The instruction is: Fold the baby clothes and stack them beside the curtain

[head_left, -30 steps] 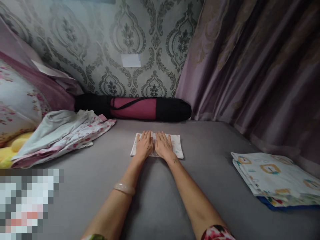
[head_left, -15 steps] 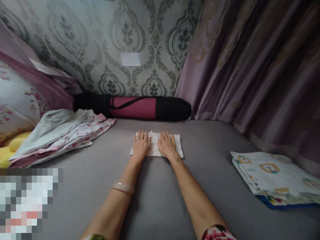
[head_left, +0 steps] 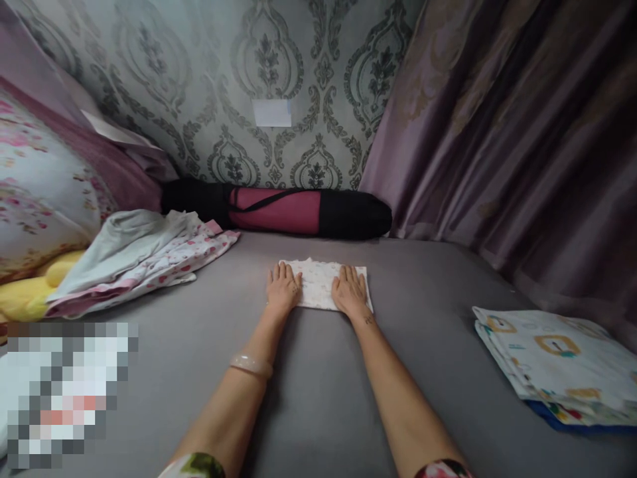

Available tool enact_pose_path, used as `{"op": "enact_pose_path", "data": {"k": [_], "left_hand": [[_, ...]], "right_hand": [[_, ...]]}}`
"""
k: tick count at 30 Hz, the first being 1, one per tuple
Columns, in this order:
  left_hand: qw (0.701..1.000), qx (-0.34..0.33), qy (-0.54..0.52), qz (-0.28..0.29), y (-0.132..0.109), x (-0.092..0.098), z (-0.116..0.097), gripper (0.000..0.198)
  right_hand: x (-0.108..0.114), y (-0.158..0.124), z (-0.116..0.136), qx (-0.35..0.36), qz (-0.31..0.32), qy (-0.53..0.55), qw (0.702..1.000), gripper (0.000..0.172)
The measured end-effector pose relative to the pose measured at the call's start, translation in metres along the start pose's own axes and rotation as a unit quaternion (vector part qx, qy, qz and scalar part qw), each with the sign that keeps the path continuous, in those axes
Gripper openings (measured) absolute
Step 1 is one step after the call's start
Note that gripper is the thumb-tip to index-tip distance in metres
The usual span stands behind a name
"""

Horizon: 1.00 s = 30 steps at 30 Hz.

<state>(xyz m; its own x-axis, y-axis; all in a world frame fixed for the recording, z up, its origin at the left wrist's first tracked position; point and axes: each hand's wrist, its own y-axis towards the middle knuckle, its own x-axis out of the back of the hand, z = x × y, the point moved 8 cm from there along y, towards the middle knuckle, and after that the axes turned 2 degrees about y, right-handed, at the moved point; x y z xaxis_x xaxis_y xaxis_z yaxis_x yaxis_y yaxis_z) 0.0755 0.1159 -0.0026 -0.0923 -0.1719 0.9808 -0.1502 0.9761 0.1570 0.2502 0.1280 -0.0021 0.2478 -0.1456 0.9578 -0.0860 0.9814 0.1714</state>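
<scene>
A small folded white cloth [head_left: 321, 282] with a faint print lies flat on the grey bed sheet [head_left: 318, 398], a little in front of the wall. My left hand [head_left: 283, 289] rests palm down on the cloth's left end, fingers stretched out. Palm down on the right end lies my right hand [head_left: 350, 292], its fingers also flat and apart. Bare cloth shows between the two hands. A pale bangle [head_left: 250, 364] sits on my left forearm.
A black and pink rolled mat bag [head_left: 279, 209] lies along the patterned wall. A heap of white and pink floral clothes [head_left: 139, 255] sits at the left beside flowered pillows [head_left: 40, 192]. Folded patterned sheets [head_left: 557, 362] lie at the right, under a mauve curtain [head_left: 522, 146].
My two hands started side by side at the cloth's middle and have slid apart to its left and right ends. The camera has shifted slightly.
</scene>
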Motion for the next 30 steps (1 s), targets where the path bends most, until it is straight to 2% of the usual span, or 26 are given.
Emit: {"op": "enact_pose_path", "data": {"k": [3,9,13,17,19,21,23,24,27,30], "left_hand": [[0.999,0.003,-0.009,0.035,0.002,-0.009,0.005,0.063],[0.999,0.045,-0.02,-0.005,0.007,0.0,0.025,0.066],[0.995,0.069,-0.031,0.058,0.007,-0.014,0.038,0.065],[0.994,0.069,-0.036,0.078,0.006,-0.018,0.041,0.065],[0.995,0.07,-0.029,0.063,0.005,-0.012,0.038,0.065],[0.998,0.055,-0.011,0.008,0.004,0.002,0.029,0.065],[0.999,0.011,0.005,-0.051,0.002,0.014,0.011,0.063],[0.998,-0.015,0.008,-0.058,0.001,0.015,0.003,0.063],[0.998,-0.054,0.0,0.012,0.0,-0.004,-0.012,0.063],[0.997,-0.053,-0.013,0.063,-0.001,-0.019,-0.011,0.063]], "right_hand": [[-0.004,-0.001,-0.004,-0.006,0.009,-0.002,1.0,0.058],[0.007,0.005,-0.028,-0.049,-0.003,0.002,0.999,0.058],[0.003,0.004,-0.046,-0.077,0.013,-0.001,0.997,0.058],[0.0,0.001,-0.049,-0.078,0.02,-0.002,0.997,0.058],[0.005,0.001,-0.046,-0.078,0.015,-0.001,0.997,0.057],[0.012,0.002,-0.037,-0.066,-0.005,-0.003,0.998,0.057],[0.016,0.002,-0.023,-0.033,-0.024,-0.004,0.999,0.056],[0.016,0.001,-0.016,-0.015,-0.024,-0.004,1.0,0.055],[0.005,-0.003,-0.002,0.016,0.005,-0.002,1.0,0.053],[-0.001,-0.006,-0.001,0.018,0.025,-0.004,1.0,0.053]]}}
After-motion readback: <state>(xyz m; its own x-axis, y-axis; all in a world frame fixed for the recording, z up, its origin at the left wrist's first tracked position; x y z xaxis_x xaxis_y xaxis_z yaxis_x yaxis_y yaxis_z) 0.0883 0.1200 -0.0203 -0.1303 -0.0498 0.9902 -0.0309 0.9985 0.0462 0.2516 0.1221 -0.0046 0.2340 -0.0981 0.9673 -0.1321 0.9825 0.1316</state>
